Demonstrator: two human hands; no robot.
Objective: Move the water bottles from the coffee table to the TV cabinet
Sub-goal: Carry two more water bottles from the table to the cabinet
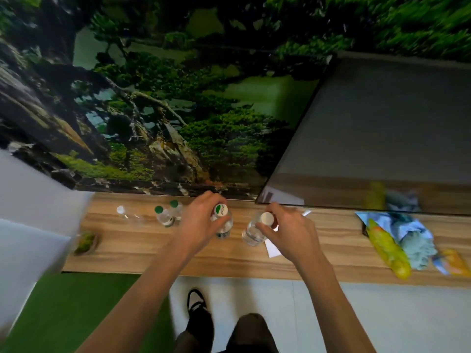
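Observation:
I stand at a wooden TV cabinet (158, 256). My left hand (201, 220) grips a clear water bottle with a green-and-white cap (221, 210) by its neck, the bottle standing on the cabinet top. My right hand (285, 230) holds a clear bottle with a white cap (266, 218) the same way, just to the right. Left of them stand two green-capped bottles (165, 216) close together and one white-capped bottle (126, 215). The coffee table is out of view.
A TV screen (377, 128) leans over the cabinet's right half. Yellow and blue packets and a crumpled cloth (405, 238) lie at the right. A white paper (274, 249) lies under my right hand. A small mossy object (86, 242) sits at the left end.

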